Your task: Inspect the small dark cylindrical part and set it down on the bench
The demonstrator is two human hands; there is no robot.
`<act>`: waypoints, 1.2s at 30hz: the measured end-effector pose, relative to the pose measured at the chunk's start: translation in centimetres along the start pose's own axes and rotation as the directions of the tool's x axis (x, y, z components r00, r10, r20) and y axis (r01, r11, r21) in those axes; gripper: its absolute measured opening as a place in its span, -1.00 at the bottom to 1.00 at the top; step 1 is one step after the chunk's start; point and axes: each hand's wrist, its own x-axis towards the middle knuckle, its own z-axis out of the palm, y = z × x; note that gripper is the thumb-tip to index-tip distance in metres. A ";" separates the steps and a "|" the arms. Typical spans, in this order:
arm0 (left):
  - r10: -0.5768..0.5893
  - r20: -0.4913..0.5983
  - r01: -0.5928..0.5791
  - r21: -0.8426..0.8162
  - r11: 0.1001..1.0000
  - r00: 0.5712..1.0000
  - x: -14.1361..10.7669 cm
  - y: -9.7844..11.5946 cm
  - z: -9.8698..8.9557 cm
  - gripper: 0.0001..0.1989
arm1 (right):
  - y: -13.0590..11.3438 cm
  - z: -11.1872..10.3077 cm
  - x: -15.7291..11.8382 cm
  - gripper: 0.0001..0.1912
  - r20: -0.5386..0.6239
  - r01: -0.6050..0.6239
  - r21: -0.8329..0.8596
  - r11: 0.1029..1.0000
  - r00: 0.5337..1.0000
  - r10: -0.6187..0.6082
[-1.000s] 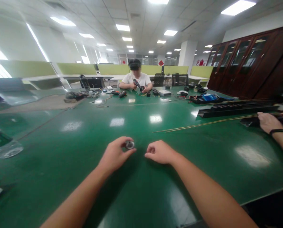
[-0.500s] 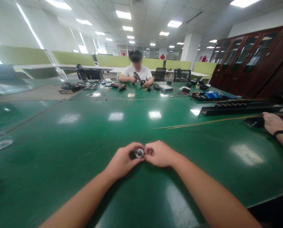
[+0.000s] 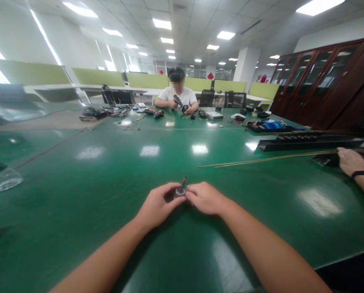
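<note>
Over the green table (image 3: 115, 179), in the middle of the head view, I hold a small round metal part with a thin shaft (image 3: 180, 190). Its shaft points up, tilted slightly right. The fingers and thumb of my left hand (image 3: 158, 203) close around the part from the left. My right hand (image 3: 207, 198) has its fingers curled together, the tips against the part's right side. The part's lower end is hidden by my fingers.
Two long thin yellow rods (image 3: 249, 161) lie ahead to the right, by a co-worker's hand (image 3: 351, 160). Behind them is a long black channel (image 3: 301, 144). Across the table a person (image 3: 176, 95) holds a power drill (image 3: 178, 100). A clear plastic bottle (image 3: 5, 179) lies left.
The metal part has been turned: its round face was towards me, and now its shaft stands up. Both hands have stayed in nearly the same place.
</note>
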 end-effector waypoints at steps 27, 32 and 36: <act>0.128 -0.063 -0.122 0.096 0.988 0.990 0.0 -0.3 -0.5 -0.80 | 0.6 0.4 0.0 -0.79 -0.158 -0.012 -0.048 0.999 0.987 0.004; 0.141 -0.042 -0.137 0.090 0.986 0.989 0.0 -0.4 -0.5 -0.79 | 0.4 0.3 0.0 -0.80 -0.162 0.017 -0.062 0.998 0.986 -0.027; 0.145 -0.036 -0.142 0.079 0.987 0.989 0.1 -0.2 -0.5 -0.79 | 0.4 0.3 0.1 -0.83 -0.164 0.059 -0.075 0.995 0.984 -0.071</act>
